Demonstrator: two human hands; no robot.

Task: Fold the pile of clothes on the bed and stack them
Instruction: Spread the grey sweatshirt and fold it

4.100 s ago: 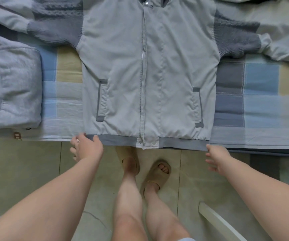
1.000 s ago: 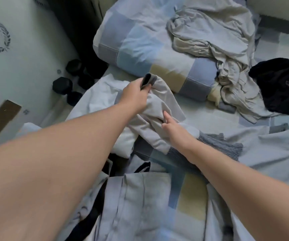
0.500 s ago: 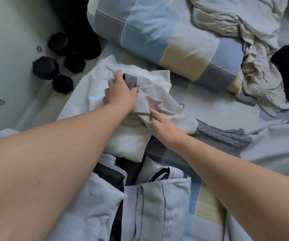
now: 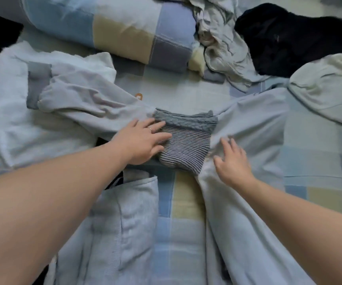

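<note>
A light grey jacket (image 4: 252, 124) lies spread on the bed, its left sleeve (image 4: 87, 99) stretched out to the left with a dark grey cuff (image 4: 38, 85) at the end. A dark knitted shoulder panel (image 4: 186, 138) joins sleeve and body. My left hand (image 4: 141, 140) rests flat with straight fingers where the sleeve meets the knit panel. On the jacket body just right of the panel lies my right hand (image 4: 231, 163), fingers spread. A folded light grey garment (image 4: 122, 229) sits at the bottom left.
A white garment (image 4: 11, 120) lies under the sleeve at left. A checked rolled quilt (image 4: 112, 31) sits at the back. Crumpled grey clothes (image 4: 221, 44), a black garment (image 4: 297, 36) and a pale green one (image 4: 330, 89) are piled at the right. The checked bedsheet (image 4: 186, 202) shows between.
My left hand has let go of the sleeve cuff and moved right to the knit panel. The sleeve now lies stretched flat. My right hand moved from the sleeve onto the jacket body.
</note>
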